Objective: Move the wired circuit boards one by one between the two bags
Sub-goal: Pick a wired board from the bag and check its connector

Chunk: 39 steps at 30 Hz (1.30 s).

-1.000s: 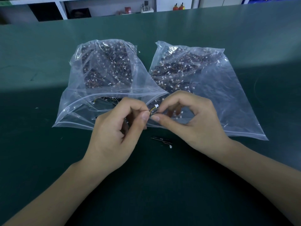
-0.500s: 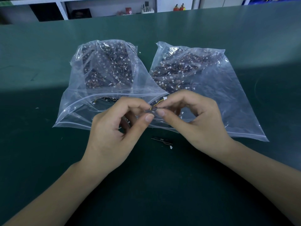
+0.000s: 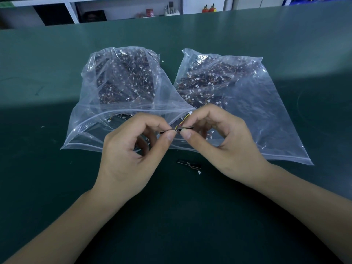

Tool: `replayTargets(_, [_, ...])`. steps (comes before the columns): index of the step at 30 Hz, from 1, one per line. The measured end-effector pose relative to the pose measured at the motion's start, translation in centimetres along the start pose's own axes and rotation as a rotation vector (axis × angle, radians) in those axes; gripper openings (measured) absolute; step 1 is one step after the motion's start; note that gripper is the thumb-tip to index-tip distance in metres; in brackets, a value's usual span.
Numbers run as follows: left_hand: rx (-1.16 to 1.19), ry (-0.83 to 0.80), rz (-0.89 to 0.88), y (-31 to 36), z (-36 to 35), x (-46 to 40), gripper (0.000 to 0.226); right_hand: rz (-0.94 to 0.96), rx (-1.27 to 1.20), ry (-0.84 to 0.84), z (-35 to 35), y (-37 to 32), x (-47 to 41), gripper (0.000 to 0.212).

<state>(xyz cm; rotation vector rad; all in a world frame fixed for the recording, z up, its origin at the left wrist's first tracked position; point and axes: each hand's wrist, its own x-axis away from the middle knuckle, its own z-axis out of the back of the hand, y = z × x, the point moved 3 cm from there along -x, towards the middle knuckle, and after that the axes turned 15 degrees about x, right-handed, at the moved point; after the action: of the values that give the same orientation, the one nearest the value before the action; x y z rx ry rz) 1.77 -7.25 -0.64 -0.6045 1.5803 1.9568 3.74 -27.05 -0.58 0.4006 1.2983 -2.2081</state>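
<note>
Centrally, a thin black strip board with fine yellow-red wires and a white plug is the reference. Left of it: crinkled clear left bag, mouth gaping; left hand pinches the board's left end, thumb against forefinger. Right: right hand pinches its other end; glossy right bag lies flat. Below: a second board on green matte table.

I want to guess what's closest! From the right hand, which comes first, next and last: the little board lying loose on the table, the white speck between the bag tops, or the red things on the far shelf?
Measured from the right hand in the head view:
1. Loose board, on the table just below the hand.
2. White speck, farther back between the two bags.
3. Red things, far back on the shelf.
</note>
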Motion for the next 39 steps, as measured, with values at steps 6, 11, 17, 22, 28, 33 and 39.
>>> replayTargets(6, [0.002, 0.001, -0.019, 0.09, 0.04, 0.09, 0.008, 0.018, 0.034, 0.001, 0.03, 0.09, -0.09, 0.007])
replayTargets(11, [-0.025, 0.005, -0.041, 0.21, 0.12, -0.02, 0.005, 0.011, 0.035, 0.01, -0.01, 0.13, -0.05, 0.007])
replayTargets(17, [-0.006, 0.013, -0.004, 0.09, -0.03, 0.06, 0.005, 0.021, 0.037, 0.012, -0.01, 0.12, -0.12, 0.007])
replayTargets(22, [-0.029, 0.011, -0.035, 0.22, 0.08, -0.07, 0.004, 0.013, 0.032, 0.026, -0.07, 0.18, -0.05, 0.007])
replayTargets(28, [-0.02, 0.0, -0.016, 0.05, 0.03, 0.0, 0.005, 0.012, 0.033, 0.005, -0.11, 0.38, 0.0, 0.008])
replayTargets(33, [-0.036, -0.002, -0.029, 0.14, 0.03, -0.03, 0.004, 0.031, 0.038, -0.008, 0.0, 0.35, -0.07, 0.008])
replayTargets(39, [-0.1, 0.053, -0.048, 0.26, 0.49, -0.25, 0.01, 0.029, 0.267, -0.008, 0.37, 0.86, -0.25, 0.023])
